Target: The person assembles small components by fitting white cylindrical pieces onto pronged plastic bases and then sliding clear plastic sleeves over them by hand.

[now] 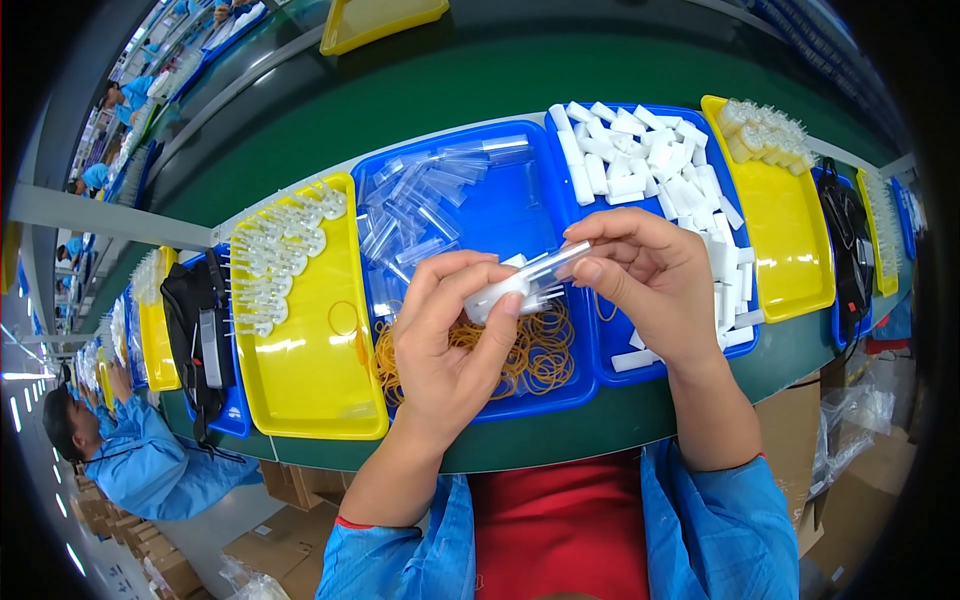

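My left hand (pixel 448 340) grips a small white plastic part (pixel 497 292) above the blue middle tray (pixel 520 215). My right hand (pixel 645 270) pinches a clear plastic sleeve (pixel 555 264) at the part's upper end. Both hands meet over a heap of tan rubber bands (pixel 530 352) in that tray. Several more clear sleeves (pixel 420 200) lie at the tray's back left.
A yellow tray (pixel 310 380) with white pronged parts (pixel 275 255) sits at left. A blue tray of white blocks (pixel 650 160) and a yellow tray (pixel 780 230) sit at right. Black pouches (pixel 200 340) flank the trays. A co-worker in blue (pixel 120 450) stands far left.
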`<act>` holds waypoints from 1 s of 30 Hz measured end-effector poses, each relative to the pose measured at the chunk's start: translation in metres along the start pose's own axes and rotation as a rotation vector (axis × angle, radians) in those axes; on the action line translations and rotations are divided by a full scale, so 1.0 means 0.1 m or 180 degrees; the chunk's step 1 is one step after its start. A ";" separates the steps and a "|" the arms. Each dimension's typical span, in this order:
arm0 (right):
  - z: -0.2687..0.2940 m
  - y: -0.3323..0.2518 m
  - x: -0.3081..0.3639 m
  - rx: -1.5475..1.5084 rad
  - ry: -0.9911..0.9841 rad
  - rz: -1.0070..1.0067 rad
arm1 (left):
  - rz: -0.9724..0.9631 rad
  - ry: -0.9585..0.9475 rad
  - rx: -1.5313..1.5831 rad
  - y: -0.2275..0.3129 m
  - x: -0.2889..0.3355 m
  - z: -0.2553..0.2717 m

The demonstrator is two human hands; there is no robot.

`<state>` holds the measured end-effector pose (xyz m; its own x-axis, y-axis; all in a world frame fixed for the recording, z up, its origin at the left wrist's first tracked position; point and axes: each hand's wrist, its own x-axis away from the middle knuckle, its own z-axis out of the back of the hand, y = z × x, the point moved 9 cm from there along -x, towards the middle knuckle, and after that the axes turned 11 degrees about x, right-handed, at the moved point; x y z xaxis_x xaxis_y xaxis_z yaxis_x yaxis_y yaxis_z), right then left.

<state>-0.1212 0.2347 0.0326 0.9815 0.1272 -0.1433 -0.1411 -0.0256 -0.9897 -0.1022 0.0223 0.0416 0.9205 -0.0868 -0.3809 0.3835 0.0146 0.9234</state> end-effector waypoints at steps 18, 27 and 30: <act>-0.02 0.02 -0.02 0.0207 -0.0060 0.0172 | 0.0320 -0.0173 0.0205 -0.06 0.03 -0.01; -0.05 0.06 -0.01 -0.0056 -0.0085 0.0044 | 0.0688 -0.0130 0.0407 -0.13 0.04 -0.01; -0.06 0.02 0.00 0.0112 -0.0127 0.0202 | 0.0637 -0.0153 0.0384 -0.13 0.04 -0.01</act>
<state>-0.1207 0.2290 0.0302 0.9646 0.1659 -0.2052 -0.2080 -0.0003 -0.9781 -0.1033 0.0225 0.0277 0.9716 -0.1417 -0.1896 0.1793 -0.0824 0.9803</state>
